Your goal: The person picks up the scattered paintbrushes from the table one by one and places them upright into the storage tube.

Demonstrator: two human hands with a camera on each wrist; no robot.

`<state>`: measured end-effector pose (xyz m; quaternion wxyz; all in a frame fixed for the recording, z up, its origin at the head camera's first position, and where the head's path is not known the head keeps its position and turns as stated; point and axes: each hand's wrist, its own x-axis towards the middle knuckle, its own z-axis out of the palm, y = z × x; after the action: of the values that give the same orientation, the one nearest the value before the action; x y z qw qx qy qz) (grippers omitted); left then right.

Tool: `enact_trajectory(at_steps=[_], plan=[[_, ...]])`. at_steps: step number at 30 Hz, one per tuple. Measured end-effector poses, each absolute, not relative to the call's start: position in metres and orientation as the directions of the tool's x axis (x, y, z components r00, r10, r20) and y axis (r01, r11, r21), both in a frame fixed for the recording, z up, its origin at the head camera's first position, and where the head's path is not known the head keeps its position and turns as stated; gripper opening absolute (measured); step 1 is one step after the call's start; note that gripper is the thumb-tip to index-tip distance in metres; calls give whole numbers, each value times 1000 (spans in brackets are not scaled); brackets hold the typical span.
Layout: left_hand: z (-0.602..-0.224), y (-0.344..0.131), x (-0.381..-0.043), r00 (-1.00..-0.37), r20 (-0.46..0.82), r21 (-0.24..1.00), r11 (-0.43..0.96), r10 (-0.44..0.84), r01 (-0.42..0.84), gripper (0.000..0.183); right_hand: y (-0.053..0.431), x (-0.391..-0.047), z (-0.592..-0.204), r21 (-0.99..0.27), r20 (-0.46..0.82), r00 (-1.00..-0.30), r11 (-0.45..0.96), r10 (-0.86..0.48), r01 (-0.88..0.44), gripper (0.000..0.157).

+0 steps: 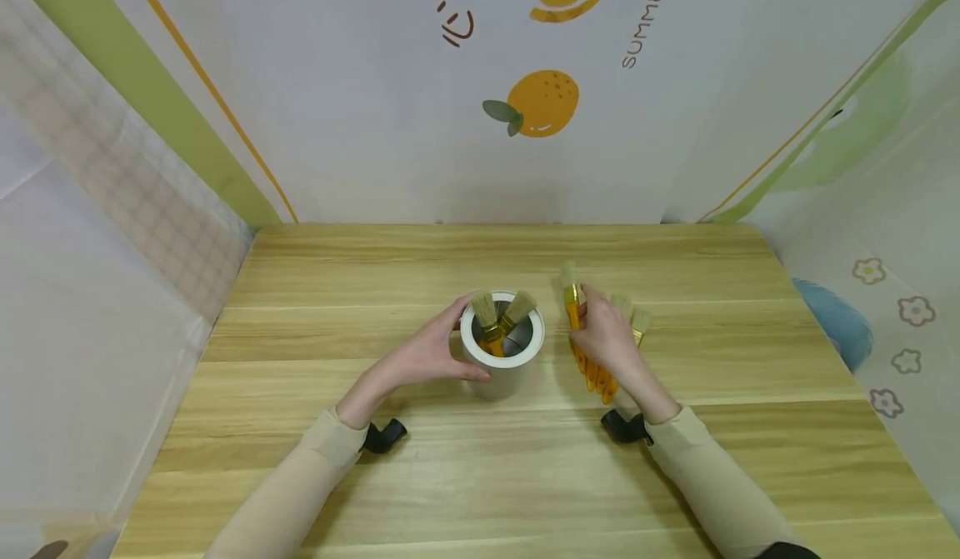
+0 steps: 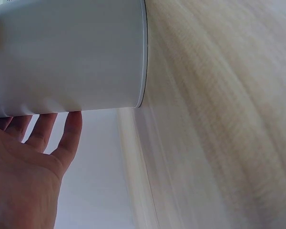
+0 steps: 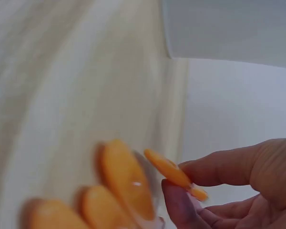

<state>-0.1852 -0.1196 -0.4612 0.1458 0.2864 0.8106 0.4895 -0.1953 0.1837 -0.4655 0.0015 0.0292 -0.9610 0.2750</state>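
Note:
A white can (image 1: pixel 495 382) stands upright on the table, with two paintbrushes (image 1: pixel 501 326) in it, bristles up above its rim. My left hand (image 1: pixel 427 349) holds the can from the left, thumb at the front and fingers round the back; in the left wrist view the fingertips press against the can's side (image 2: pixel 66 57). To the right of the can, my right hand (image 1: pixel 606 330) pinches the orange handle of another paintbrush (image 3: pixel 167 167), its bristles pointing away from me. Beneath that hand lie several more paintbrushes (image 1: pixel 600 378), partly hidden by it.
The wooden table (image 1: pixel 360 267) ends at the back against a white cloth (image 1: pixel 375 126) printed with fruit. Cloths also hang at the left and right sides. Black curved pieces (image 1: pixel 386 436) sit at both wrists.

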Motion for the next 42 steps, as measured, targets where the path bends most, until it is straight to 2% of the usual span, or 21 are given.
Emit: enact_trajectory(at_steps=[9, 16, 21, 29, 37, 42], plan=[[-462, -120, -185, -792, 51, 883, 343, 609, 320, 113, 189, -196, -431, -810, 4, -998, 586, -64, -41, 69], [-462, -119, -185, -789, 57, 882, 340, 612, 327, 112, 184, -188, -395, -937, 166, -986, 308, -28, -166, 43], [-461, -119, -184, -787, 60, 888, 327, 615, 324, 112, 175, -181, -375, -940, 279, -960, 201, -15, -276, 28], [-463, -119, -185, -783, 64, 889, 321, 618, 326, 111, 150, -169, -360, -906, 369, -928, 202, -48, -371, 26], [-463, -119, -186, -779, 70, 887, 318, 624, 334, 110, 137, -163, -370, -865, 397, -909, 279, -126, -417, 26], [-462, -119, -185, -779, 68, 891, 313, 624, 329, 110, 136, -161, -379, -790, 453, -876, 380, -167, -481, 24]])
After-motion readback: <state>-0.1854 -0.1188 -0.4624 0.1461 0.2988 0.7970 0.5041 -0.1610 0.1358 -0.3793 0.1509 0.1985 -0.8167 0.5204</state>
